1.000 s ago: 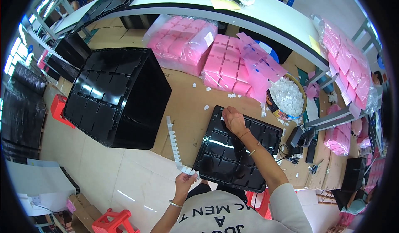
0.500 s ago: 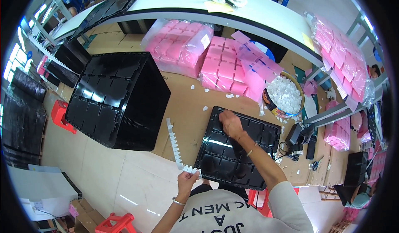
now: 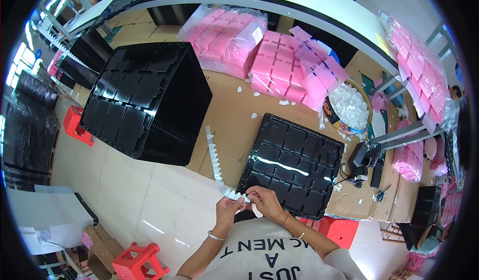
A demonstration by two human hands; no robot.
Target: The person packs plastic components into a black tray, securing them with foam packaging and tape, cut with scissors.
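R hand moved from 11 to 7 o'clock of blk tray — pinches white strip w/ L hand; shirt has dk lettering.

The right hand has left the far left corner of the black tray, where it was pressed a second ago, and come back to the near left corner. Its fingers now pinch the near end of the white strip, just beside the left hand. The right forearm, which crossed the tray, now lies beyond its near edge, uncovering the middle.
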